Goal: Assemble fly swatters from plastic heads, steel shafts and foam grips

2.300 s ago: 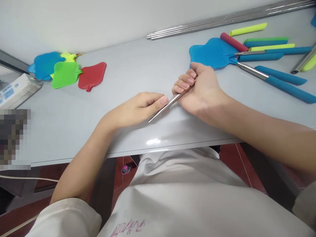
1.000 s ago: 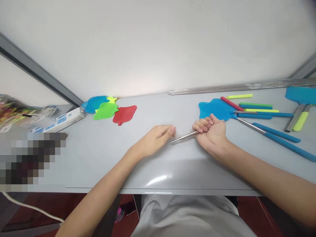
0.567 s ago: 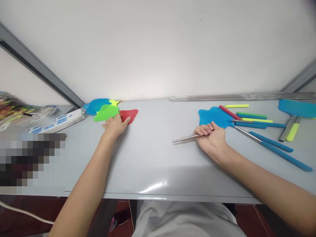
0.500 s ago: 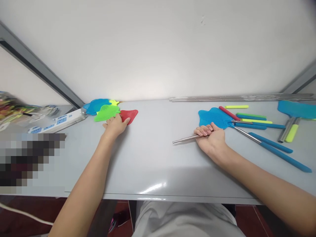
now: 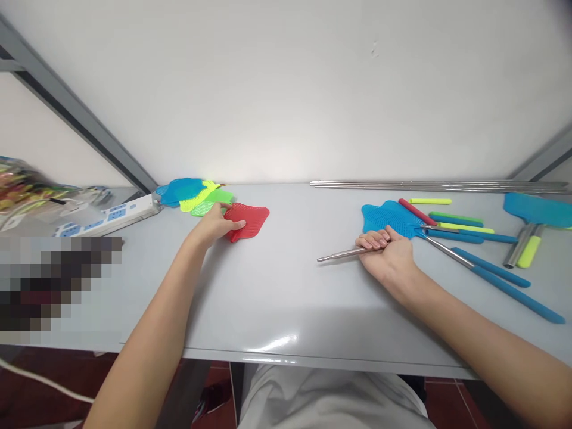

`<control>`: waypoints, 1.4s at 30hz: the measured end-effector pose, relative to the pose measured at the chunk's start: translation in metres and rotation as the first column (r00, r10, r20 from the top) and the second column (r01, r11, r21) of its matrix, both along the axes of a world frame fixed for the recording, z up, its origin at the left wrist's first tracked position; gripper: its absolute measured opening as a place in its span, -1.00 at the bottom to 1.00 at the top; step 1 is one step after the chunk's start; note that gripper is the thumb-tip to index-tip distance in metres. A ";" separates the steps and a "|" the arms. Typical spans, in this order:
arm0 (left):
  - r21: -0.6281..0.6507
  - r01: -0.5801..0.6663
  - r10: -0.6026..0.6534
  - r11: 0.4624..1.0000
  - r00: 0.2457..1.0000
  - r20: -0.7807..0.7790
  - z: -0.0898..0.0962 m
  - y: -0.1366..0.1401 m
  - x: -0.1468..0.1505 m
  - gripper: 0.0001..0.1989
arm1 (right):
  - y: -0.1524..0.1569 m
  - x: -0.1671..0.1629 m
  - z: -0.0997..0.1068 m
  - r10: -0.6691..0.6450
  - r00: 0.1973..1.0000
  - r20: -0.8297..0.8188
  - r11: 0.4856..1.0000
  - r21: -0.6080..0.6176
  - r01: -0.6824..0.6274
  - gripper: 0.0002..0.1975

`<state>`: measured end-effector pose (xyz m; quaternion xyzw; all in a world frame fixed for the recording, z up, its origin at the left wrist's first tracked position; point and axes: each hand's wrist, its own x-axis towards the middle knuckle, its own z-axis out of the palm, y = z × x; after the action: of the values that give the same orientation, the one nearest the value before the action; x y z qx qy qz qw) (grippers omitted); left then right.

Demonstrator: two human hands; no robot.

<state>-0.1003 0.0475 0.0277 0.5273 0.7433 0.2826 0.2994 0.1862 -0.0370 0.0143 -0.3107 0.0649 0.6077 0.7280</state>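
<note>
My left hand [image 5: 215,225] pinches the edge of a red mesh fly swatter head [image 5: 252,219], thumb on top. Beneath and behind it lie a green swatter head [image 5: 205,204], a yellow one [image 5: 210,189] and blue ones [image 5: 179,192]. My right hand [image 5: 385,253] is closed, palm up, around a thin metal rod [image 5: 337,257] whose tapered tip points left. Just behind that hand lies a blue fly swatter [image 5: 391,217], with a metal shaft and a long blue grip [image 5: 518,295] stretching to the right.
Loose grips in red [image 5: 416,211], yellow [image 5: 430,201] and blue [image 5: 491,266] lie at the right. Long metal rods [image 5: 402,185] run along the wall. Another blue swatter head [image 5: 536,210] lies far right. A white power strip [image 5: 116,215] and bagged items [image 5: 27,190] are at the left.
My left hand has drawn the red swatter head to the right and nearer, so more of it shows. The green head has shifted right too. My right hand keeps its hold on the rod.
</note>
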 end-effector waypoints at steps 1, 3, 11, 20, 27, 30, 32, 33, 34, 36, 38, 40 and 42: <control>0.004 0.007 -0.007 1.000 0.996 0.094 0.001 -0.001 0.002 -0.38 | 0.000 0.001 0.000 0.000 1.000 0.005 1.000 -0.001 0.000 -0.72; 0.012 0.015 -0.018 1.000 0.973 0.229 0.003 -0.004 0.004 -0.39 | 0.000 0.002 0.001 0.000 1.000 0.010 1.000 -0.005 0.000 -0.72; -0.021 0.137 -0.088 0.990 0.740 0.667 0.013 -0.016 0.025 -0.82 | -0.001 0.007 0.003 -0.006 1.000 -0.027 1.000 -0.013 0.006 -0.76; -0.017 0.248 -0.101 0.969 0.454 0.885 0.007 -0.042 0.073 -0.93 | 0.004 0.009 0.004 0.014 1.000 -0.024 0.999 -0.039 -0.015 -0.80; 0.090 0.162 -0.114 0.983 0.141 0.983 -0.004 -0.041 0.078 -0.84 | 0.001 0.005 0.008 0.168 0.974 0.150 0.980 -0.129 -0.149 -0.80; 0.111 0.075 -0.116 0.991 0.072 0.991 -0.008 -0.037 0.078 -0.83 | 0.000 0.002 0.010 0.201 0.968 0.153 0.976 -0.116 -0.184 -0.77; 0.082 0.045 -0.085 0.996 0.058 0.995 -0.009 -0.037 0.079 -0.84 | -0.001 0.001 0.011 0.201 0.972 0.125 0.977 -0.101 -0.189 -0.75; 0.068 0.049 -0.071 0.996 0.059 0.996 -0.010 -0.037 0.080 -0.85 | -0.001 0.000 0.011 0.198 0.974 0.113 0.978 -0.090 -0.188 -0.74; 0.059 0.061 -0.063 0.996 0.061 0.996 -0.010 -0.037 0.080 -0.85 | -0.001 -0.001 0.012 0.197 0.975 0.105 0.979 -0.074 -0.190 -0.73; 0.052 0.083 -0.058 0.995 0.064 0.996 -0.010 -0.038 0.082 -0.85 | 0.000 -0.001 0.013 0.204 0.973 0.112 0.979 -0.046 -0.200 -0.71; 0.043 0.093 -0.050 0.995 0.072 0.996 -0.010 -0.040 0.083 -0.85 | 0.000 -0.002 0.013 0.225 0.965 0.137 0.974 -0.038 -0.222 -0.72; 0.021 0.094 -0.029 0.995 0.084 0.996 -0.011 -0.041 0.085 -0.85 | 0.001 -0.003 0.012 0.234 0.960 0.156 0.972 -0.053 -0.228 -0.74; 0.009 0.094 -0.017 0.995 0.088 0.996 -0.013 -0.041 0.086 -0.86 | 0.001 -0.004 0.009 0.211 0.963 0.165 0.976 -0.089 -0.199 -0.77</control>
<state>-0.0142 0.0061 0.0152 0.2176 0.3340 0.5312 0.7476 0.1825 -0.0357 0.0237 -0.3932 -0.0097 0.6477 0.6526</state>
